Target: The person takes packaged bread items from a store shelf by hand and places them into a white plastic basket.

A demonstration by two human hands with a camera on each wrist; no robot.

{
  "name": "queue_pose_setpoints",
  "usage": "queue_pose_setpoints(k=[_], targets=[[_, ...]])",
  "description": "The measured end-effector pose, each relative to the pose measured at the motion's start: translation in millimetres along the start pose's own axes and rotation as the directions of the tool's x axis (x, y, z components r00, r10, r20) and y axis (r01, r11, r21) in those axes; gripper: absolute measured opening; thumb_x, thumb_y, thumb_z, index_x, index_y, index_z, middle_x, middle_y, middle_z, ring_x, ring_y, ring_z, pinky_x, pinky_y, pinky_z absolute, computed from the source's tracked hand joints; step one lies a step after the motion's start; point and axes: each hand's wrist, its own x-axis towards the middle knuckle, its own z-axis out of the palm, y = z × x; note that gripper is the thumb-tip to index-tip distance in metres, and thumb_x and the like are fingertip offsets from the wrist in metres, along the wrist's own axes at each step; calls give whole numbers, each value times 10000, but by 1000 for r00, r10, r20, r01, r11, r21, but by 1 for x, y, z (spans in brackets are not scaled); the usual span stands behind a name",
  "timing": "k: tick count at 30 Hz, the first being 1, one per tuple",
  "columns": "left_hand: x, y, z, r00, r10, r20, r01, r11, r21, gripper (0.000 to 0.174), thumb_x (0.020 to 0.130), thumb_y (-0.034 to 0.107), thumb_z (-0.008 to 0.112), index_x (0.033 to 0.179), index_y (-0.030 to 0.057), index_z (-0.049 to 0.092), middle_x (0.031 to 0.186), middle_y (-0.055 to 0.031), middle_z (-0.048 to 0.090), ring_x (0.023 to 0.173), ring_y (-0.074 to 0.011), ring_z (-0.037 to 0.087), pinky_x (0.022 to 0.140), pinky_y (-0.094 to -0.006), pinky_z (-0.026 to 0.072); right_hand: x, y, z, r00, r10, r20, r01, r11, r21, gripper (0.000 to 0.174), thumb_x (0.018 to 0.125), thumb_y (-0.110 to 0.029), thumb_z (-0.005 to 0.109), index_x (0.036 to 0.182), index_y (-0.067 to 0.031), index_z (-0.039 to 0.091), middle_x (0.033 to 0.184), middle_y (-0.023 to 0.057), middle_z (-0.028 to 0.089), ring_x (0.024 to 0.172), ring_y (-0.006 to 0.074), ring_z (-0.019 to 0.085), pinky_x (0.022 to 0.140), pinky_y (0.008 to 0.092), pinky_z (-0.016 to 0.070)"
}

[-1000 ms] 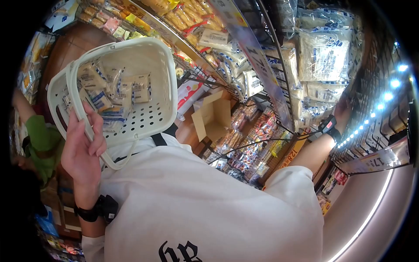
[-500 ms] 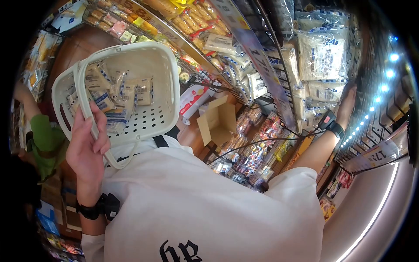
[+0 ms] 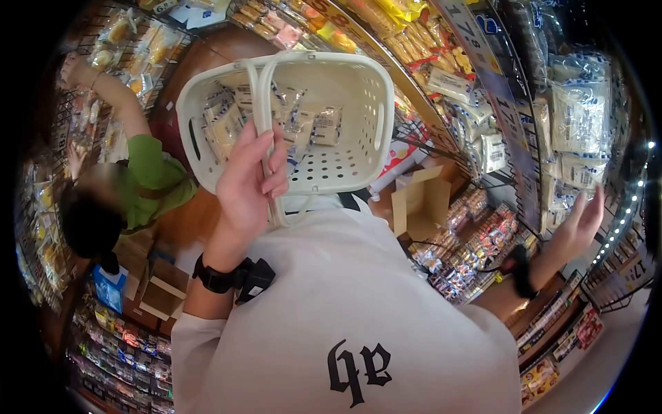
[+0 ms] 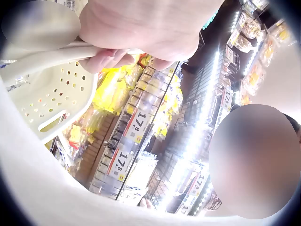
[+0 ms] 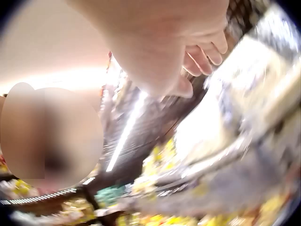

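My left hand (image 3: 249, 179) grips the handle (image 3: 262, 93) of a white plastic shopping basket (image 3: 378, 131), held in front of my torso. Several clear packets (image 3: 327, 125) with blue and white ends lie inside it. In the left wrist view, fingers curl under the pale handle (image 4: 42, 59). My right hand (image 3: 579, 224) is beside the wire shelf at the right, its fingers extended and nothing in its grasp. Large clear-wrapped white packs (image 3: 579, 121) with blue print are stacked just beyond its fingertips. The right wrist view shows the relaxed fingers (image 5: 200, 61) near these packs, blurred.
Another person in a green top (image 3: 152, 169) reaches toward a bread shelf on the left. An open cardboard box (image 3: 420, 203) stands below the right shelves, near racks of small snacks (image 3: 483, 231). Price strips (image 3: 507, 103) edge the shelf.
The head view has swung, so the basket appears farther right. My right hand has come away from beside the stacked packs, its fingers now spread into view. The left hand keeps its hold.
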Motion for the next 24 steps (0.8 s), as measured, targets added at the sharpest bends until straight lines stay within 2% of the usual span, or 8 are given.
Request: queue_pose_setpoints(k=[2,4,6,10,13,15,18,24], targets=[[-2,-1,3,999,8,38,-8,1000,13,298,957,302,410,1125,67,484,736,13,382,520,-66,300,491,-212,270,-55,-61,24,995,74,68,-97,885,456,225,964,-75,521,1140,20,625,1109,138,663,1039,205,626,915,321,498],[-2,-2,6,998,1,67,-4,999,34,306,956,309,412,1128,66,483,740,12,383,525,-66,300,495,-214,273,-75,-99,51,711,-299,636,-172,804,569,232,898,14,534,1106,2,637,1092,127,667,1027,207,631,886,326,504],[-4,-2,9,997,-15,76,10,998,58,313,954,316,414,1131,66,482,744,12,385,530,-65,303,500,-215,277,-92,-135,109,412,-448,793,-234,789,567,224,875,-48,581,1085,20,622,1005,162,686,921,266,685,822,339,526],[-11,-4,15,995,-31,96,21,995,100,319,954,324,417,1139,72,478,753,16,391,539,-64,312,509,-216,285,-141,-161,244,290,-337,896,-153,907,391,307,833,-196,624,1062,8,647,999,230,677,941,371,660,840,418,519],[-18,-3,16,989,-36,141,19,993,117,290,949,307,435,1130,85,479,755,25,394,541,-54,313,502,-206,278,-133,-190,274,297,-228,927,-219,929,299,304,801,-233,643,1006,-11,676,1008,239,676,924,375,656,849,433,514],[-23,-2,19,984,-34,173,11,991,134,276,945,299,450,1124,91,479,754,28,396,540,-48,309,497,-199,270,-142,-203,291,515,-379,768,-155,841,519,292,801,-255,645,967,-20,690,986,234,681,888,378,658,830,434,520],[-26,0,25,988,-54,146,30,986,164,265,938,300,472,1107,96,491,749,35,393,535,-39,295,491,-192,253,-166,-200,335,679,-481,555,-243,567,787,312,796,-286,660,952,-16,682,933,227,685,828,400,657,768,431,534],[-25,10,13,996,-19,82,14,998,57,262,944,293,470,1108,91,500,755,36,393,537,-45,298,493,-202,263,-127,-194,182,549,-196,812,-129,940,315,369,768,-258,710,1003,15,630,905,262,662,865,423,645,758,481,512]])
